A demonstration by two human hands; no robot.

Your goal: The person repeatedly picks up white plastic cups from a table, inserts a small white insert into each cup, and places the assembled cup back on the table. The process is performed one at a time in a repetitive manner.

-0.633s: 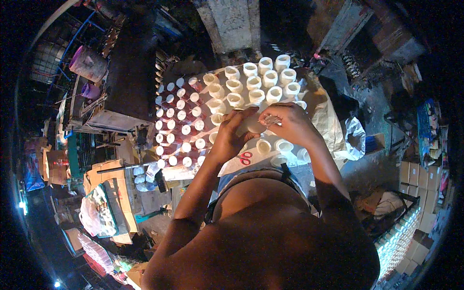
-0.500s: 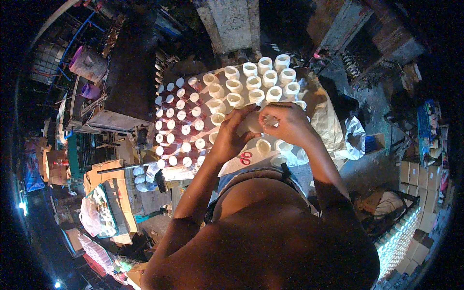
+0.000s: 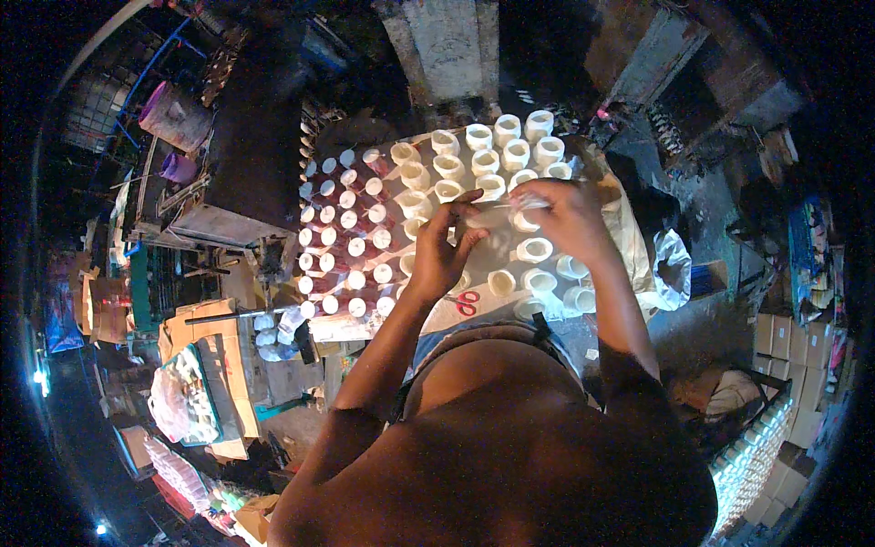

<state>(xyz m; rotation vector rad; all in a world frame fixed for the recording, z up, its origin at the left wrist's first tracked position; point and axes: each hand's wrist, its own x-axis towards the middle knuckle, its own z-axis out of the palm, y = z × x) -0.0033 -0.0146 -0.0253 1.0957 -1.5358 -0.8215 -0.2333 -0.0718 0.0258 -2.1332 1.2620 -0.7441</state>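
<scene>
My left hand [image 3: 446,244] and my right hand [image 3: 564,212] meet over a white work surface [image 3: 483,314] covered with several small white cups [image 3: 535,249]. Between the fingertips of both hands stretches a thin pale strip [image 3: 504,206], pinched at each end just above the cups. To the left of my left hand stands a block of several small dark red bottles with white caps [image 3: 346,232]. Red-handled scissors [image 3: 465,302] lie on the surface near my left wrist.
A dark box-like machine [image 3: 241,164] stands to the left. A purple bucket [image 3: 173,116] sits at far left. A crumpled plastic bag [image 3: 673,266] lies right of the surface. Cardboard boxes [image 3: 784,337] stack at right, and a tray of small items [image 3: 187,394] sits lower left.
My hands have drawn slightly apart, the left fingers spreading, and the thin strip now shows stretched between them. The cups and bottles have not moved.
</scene>
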